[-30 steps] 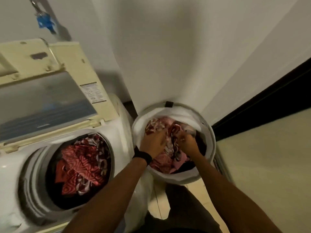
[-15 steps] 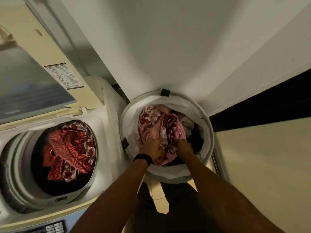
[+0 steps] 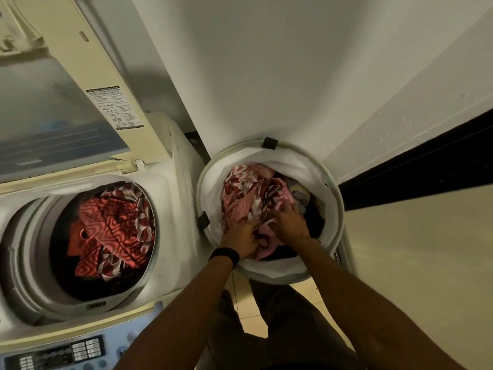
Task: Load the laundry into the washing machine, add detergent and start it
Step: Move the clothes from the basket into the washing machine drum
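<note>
Laundry is divided between two places. One part, a heap of pink, red-and-white patterned and darker pieces, sits in a round white basket that stands on the floor just beside the right flank of the washing machine. The other part, a red patterned cloth, lies inside the drum of the machine.

Both of the person's hands are in the basket, at the near side of the heap.
- Left hand: fingers curled into a pink piece, gripping it. A black wristband circles the wrist.
- Right hand: laid over the heap beside the left hand, fingers spread and pressing into the cloth. Whether it has hold of any piece cannot be told.

The machine is a top-loader. Its lid is raised and folded back, with a printed label on the frame. The control panel runs along the front edge, its buttons too blurred to read.
</note>
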